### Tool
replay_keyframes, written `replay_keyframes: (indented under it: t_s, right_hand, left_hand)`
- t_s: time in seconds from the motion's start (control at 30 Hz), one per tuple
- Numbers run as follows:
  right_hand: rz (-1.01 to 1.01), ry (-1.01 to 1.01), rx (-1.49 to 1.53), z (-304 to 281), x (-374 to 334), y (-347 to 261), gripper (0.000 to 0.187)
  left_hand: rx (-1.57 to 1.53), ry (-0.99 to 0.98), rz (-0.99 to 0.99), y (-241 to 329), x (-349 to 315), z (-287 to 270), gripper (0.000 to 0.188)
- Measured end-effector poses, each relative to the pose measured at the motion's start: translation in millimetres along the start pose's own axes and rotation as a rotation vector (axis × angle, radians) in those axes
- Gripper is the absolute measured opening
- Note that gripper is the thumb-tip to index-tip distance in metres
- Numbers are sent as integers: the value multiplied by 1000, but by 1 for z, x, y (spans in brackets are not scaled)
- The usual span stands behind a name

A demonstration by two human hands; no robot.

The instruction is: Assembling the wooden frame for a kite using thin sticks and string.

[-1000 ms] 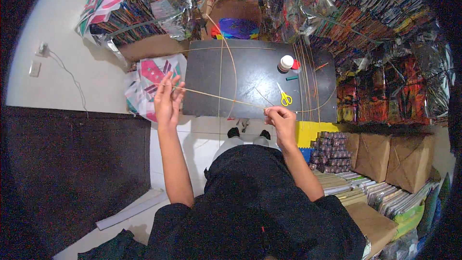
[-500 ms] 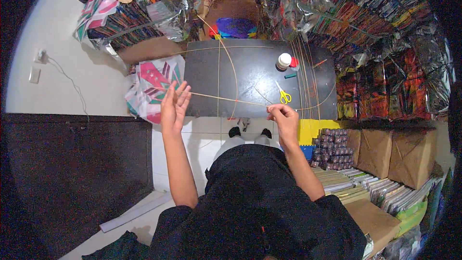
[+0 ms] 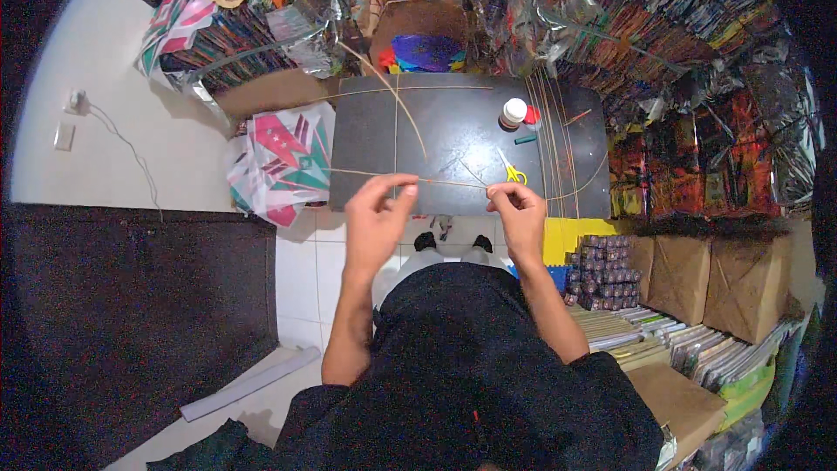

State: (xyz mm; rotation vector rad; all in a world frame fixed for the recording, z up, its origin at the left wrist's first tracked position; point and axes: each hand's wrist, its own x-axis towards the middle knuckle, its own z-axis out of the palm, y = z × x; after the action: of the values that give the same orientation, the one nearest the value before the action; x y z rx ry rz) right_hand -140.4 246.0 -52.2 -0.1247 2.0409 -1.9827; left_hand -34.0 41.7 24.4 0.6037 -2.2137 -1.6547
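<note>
While your left hand [image 3: 377,209] and right hand [image 3: 516,209] pinch the thin stick [image 3: 449,182], it lies left-right, yellow scissors [image 3: 513,174] just behind.

Thin bamboo-like stick [image 3: 445,181] over a matt black board [image 3: 453,135]; crinkled glossy foil [image 3: 314,0].

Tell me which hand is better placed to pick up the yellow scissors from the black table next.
Probably the right hand. It pinches the thin stick just in front of the yellow scissors on the black table. The left hand grips the same stick farther left, so it would have to cross over.
</note>
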Motion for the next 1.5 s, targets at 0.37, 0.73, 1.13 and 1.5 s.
replay_keyframes:
  t_s: [0.37, 0.73, 1.13, 1.5]
  right_hand:
    - [-96, -57, -9, 13, -11, -25, 10]
    - [-127, -73, -19, 8, -11, -28, 12]
    - [-200, -66, -100, 8, -12, -48, 12]
    - [-166, -204, 33, 5, -14, -49, 30]
  left_hand:
    - [83, -210, 22, 14, 14, 48, 23]
    - [-215, -305, -132, 9, 20, 52, 15]
    - [-268, -343, -97, 17, 26, 48, 16]
    - [-249, -313, -76, 19, 27, 49, 19]
